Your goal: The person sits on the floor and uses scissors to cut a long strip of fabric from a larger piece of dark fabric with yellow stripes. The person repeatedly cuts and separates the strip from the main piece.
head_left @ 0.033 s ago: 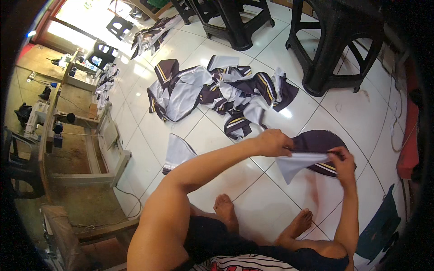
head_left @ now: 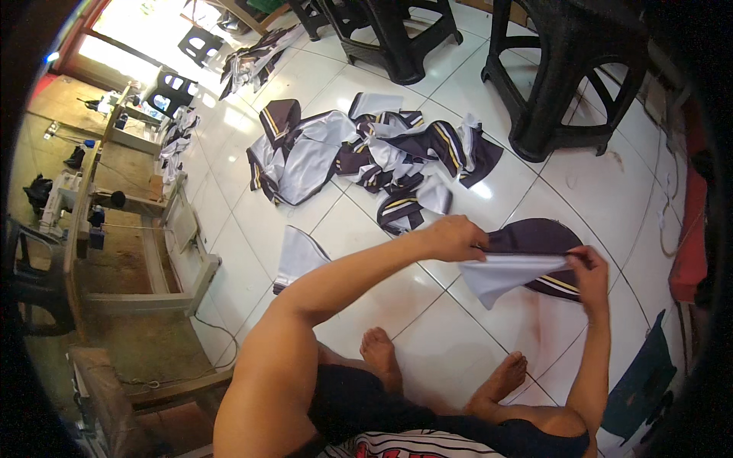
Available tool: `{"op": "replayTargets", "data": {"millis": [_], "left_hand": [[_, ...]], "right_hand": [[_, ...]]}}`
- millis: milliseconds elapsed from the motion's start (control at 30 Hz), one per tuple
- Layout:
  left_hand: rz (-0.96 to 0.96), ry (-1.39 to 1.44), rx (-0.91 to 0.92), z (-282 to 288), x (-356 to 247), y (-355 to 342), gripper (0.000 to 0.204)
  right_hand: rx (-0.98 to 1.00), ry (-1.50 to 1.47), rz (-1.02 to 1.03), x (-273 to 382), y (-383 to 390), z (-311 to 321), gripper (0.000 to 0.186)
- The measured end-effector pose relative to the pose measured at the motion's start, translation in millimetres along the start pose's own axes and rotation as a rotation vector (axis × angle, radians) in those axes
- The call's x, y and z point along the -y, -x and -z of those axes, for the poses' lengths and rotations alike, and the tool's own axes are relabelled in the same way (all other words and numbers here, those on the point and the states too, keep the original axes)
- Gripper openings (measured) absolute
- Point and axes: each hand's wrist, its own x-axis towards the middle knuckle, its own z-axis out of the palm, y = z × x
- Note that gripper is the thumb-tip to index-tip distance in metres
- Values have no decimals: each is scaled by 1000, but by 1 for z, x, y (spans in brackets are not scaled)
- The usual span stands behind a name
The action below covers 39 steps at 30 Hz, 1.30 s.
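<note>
A dark and white fabric piece [head_left: 534, 235] with yellow and white stripes is held up over the tiled floor by both hands. My left hand [head_left: 456, 238] pinches the left end of its straight edge. The fingers of my right hand [head_left: 589, 276] are closed on the right end of that edge. Between the hands the edge runs taut, with a white flap [head_left: 492, 281] hanging below it and the dark rounded part lying beyond. Left of my left forearm, a separate white fabric piece [head_left: 299, 256] is on the floor, partly covered by my arm.
A heap of dark and white cut fabric [head_left: 313, 153] lies ahead on the floor. Black plastic stools [head_left: 561, 84] stand at the far right and back. Sewing machine tables [head_left: 145, 298] line the left side. A dark green cloth [head_left: 640, 382] lies at lower right.
My hands have drawn slightly apart, the left going left and the right going right. The fabric's edge between them is stretched straighter, and the white flap has shifted left.
</note>
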Motion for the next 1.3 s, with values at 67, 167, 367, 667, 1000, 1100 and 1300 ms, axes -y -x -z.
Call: {"op": "replayTargets", "data": {"millis": [67,167,367,667,1000,1100,1300], "left_hand": [[20,-88,57,8,20,12,31],[142,-64,125,14,50,22,36],[209,-228,17,26,63,9,30],[140,-17,-62,-18,70,5,23],[118,28,145,-64,80,-12,18],[302,142,231,-55,68,-13,17],[364,300,261,-48,66,-9,17]], "right_hand": [[-137,30,-5,-11,-8,40,11],[-326,99,29,-33,-8,82,11],[-459,78,36,-64,-17,103,17],[-492,303,31,-142,20,102,28],[-355,812,-113,-107,43,37,30],[-257,583,14,-66,33,-9,49],[122,570,257,-24,32,-97,33]]}}
